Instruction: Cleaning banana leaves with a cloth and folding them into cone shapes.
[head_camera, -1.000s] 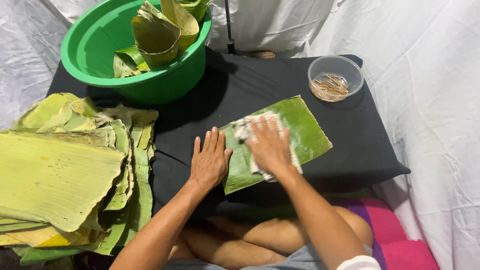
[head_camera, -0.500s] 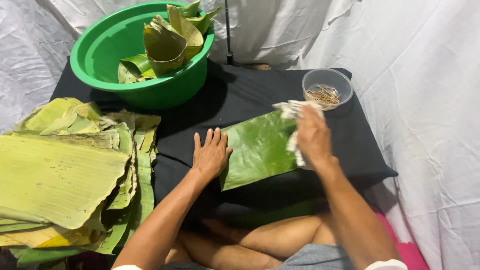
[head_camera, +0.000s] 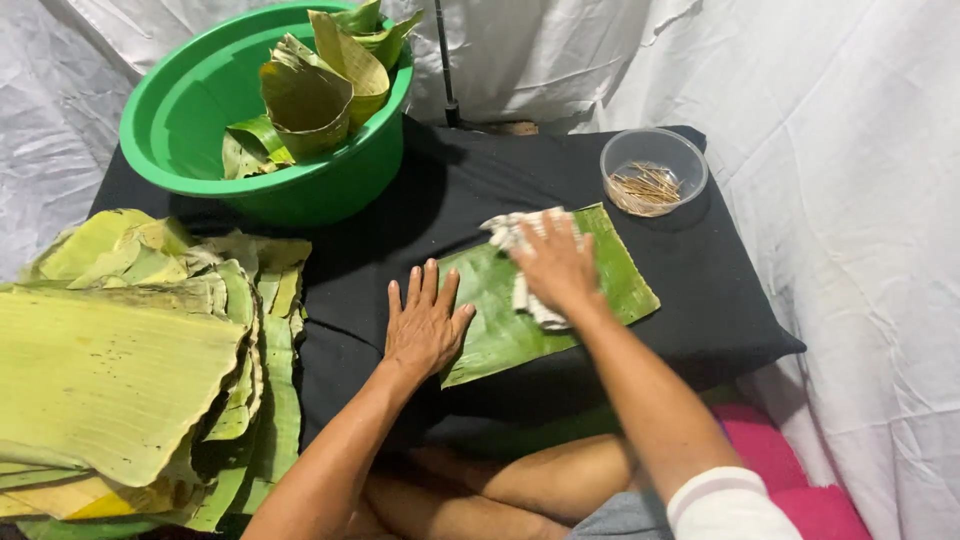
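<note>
A green banana leaf piece (head_camera: 500, 320) lies flat on the black cloth-covered surface (head_camera: 700, 300). My left hand (head_camera: 425, 322) rests flat with fingers spread on the leaf's left edge, pinning it. My right hand (head_camera: 555, 265) presses a crumpled white cloth (head_camera: 510, 232) onto the upper middle of the leaf; most of the cloth is hidden under the palm.
A green plastic basin (head_camera: 190, 140) with folded leaf cups stands at the back left. A stack of large banana leaves (head_camera: 110, 360) lies at the left. A clear round tub of thin sticks (head_camera: 652, 172) sits at the back right. White sheeting surrounds everything.
My right hand with the cloth swept from the leaf's middle out to its far right end, then came back toward the middle. The left hand stayed pressed on the leaf.
</note>
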